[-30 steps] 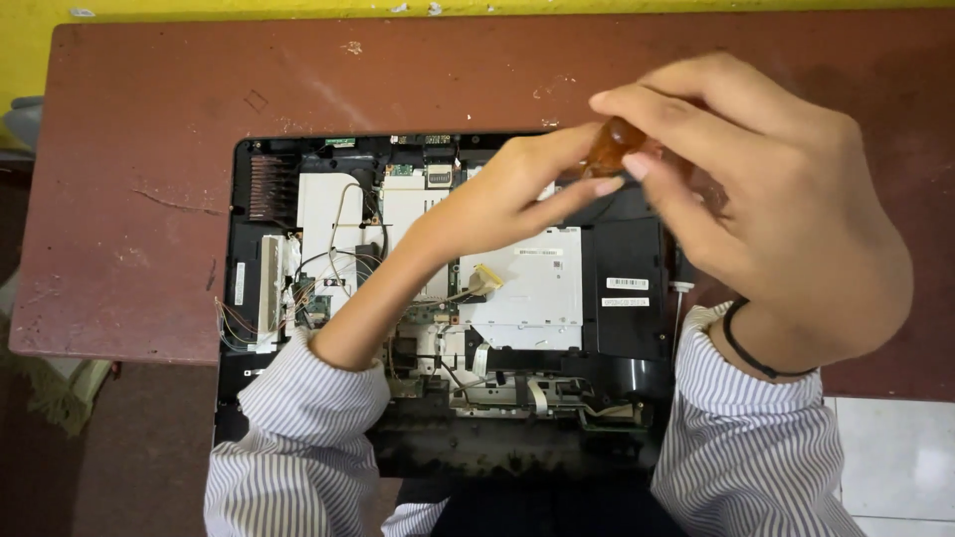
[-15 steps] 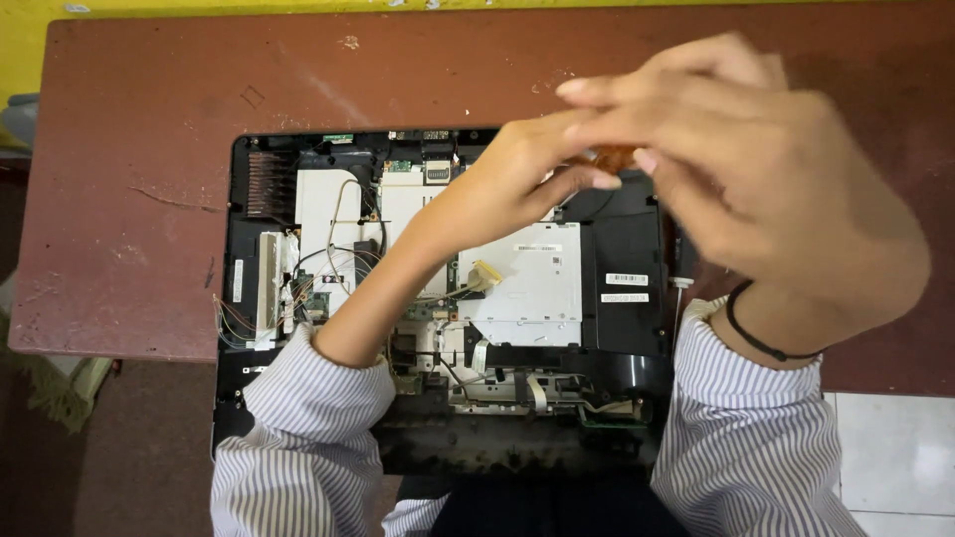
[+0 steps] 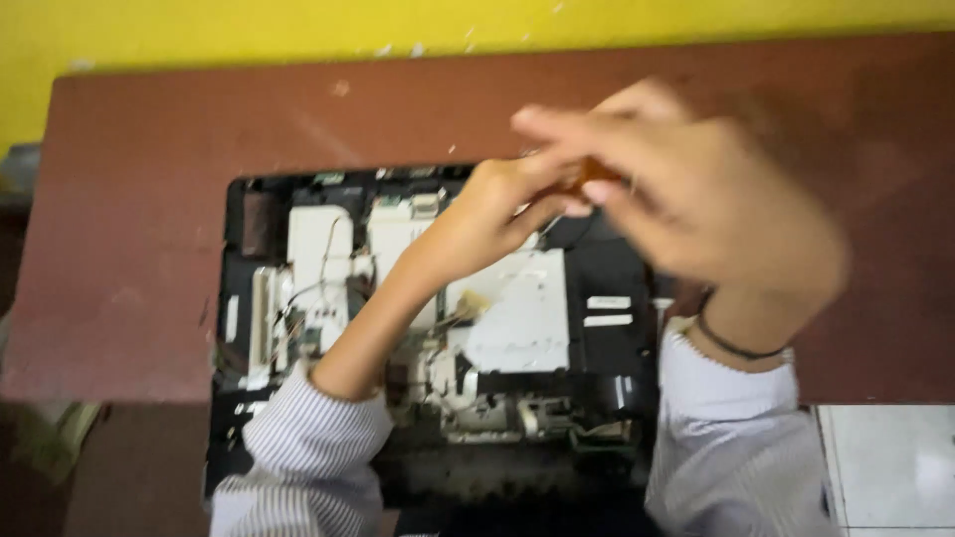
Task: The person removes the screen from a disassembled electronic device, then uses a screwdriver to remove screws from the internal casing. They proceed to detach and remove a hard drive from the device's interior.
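Two hands meeting above an opened black electronic device (image 3: 607,338), lying flat on a reddish-brown worktop (image 3: 139,229) with its cover off. Left hand (image 3: 487,219) reaching up from the lower left, fingers curled together and pinched on a small amber-orange translucent handle (image 3: 589,177), probably that of a screwdriver, though motion blur hides its shaft and tip. Right hand (image 3: 696,199) closing over the same handle from the right, fingers bent around it and touching the left fingertips; only a sliver of orange showing between the two grips. Handle held over the upper middle of the device, just above the edge of a pale grey metal shield plate (image 3: 517,318).

Inside the black shell, as in a shallow tray: the shield plate at centre right, a white rectangular module (image 3: 316,249) at upper left, thin loose wires (image 3: 318,298) looping beside it, and a crowded band of small grey and white parts (image 3: 487,413) along the lower edge. Two small white labels (image 3: 609,310) on the black panel right of the plate.

A thin dark band (image 3: 731,343) around the right wrist. Striped white-and-grey sleeves (image 3: 308,447) on both forearms, cuffs resting over the lower rim of the device. Yellow wall (image 3: 298,30) behind the worktop; pale floor tile (image 3: 885,467) at lower right.
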